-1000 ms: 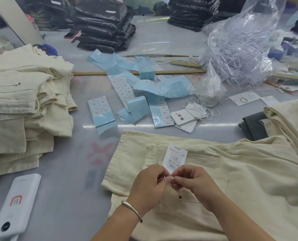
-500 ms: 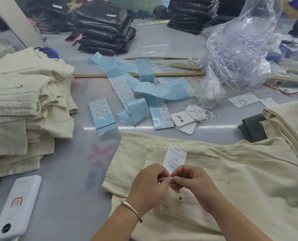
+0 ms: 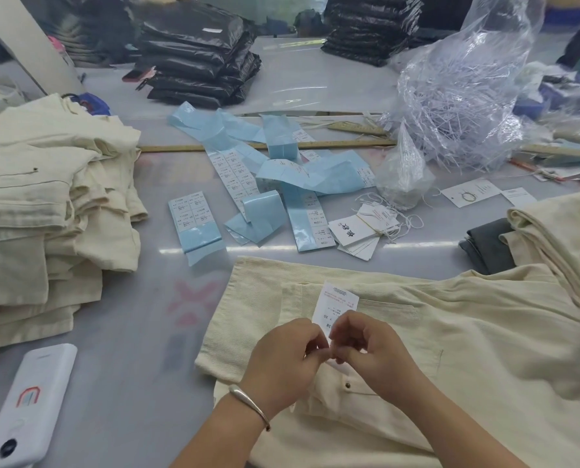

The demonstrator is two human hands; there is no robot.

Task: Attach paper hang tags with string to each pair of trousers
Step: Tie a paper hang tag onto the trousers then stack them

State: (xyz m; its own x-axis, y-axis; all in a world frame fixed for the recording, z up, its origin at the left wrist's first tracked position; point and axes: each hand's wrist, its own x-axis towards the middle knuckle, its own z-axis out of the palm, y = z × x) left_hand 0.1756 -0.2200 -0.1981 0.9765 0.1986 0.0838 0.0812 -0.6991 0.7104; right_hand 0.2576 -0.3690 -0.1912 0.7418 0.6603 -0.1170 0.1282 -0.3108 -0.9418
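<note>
The cream trousers (image 3: pixel 434 349) lie flat on the table (image 3: pixel 119 349), and on them, near the waistband, stands the white hang tag (image 3: pixel 337 304). The left hand (image 3: pixel 283 361) and right hand (image 3: pixel 369 352) meet fingertip to fingertip at the tag's lower edge, fingers curled and pinching there; the string itself is too fine to make out. This pair looks mid-attachment, not finished. Left of the trousers sits a folded stack (image 3: pixel 45 211); whether tagged, I cannot tell. Beyond the trousers lie bundled spare tags (image 3: pixel 359 231). Bare table opens to the left of the trousers, short of the white device (image 3: pixel 28 407).
</note>
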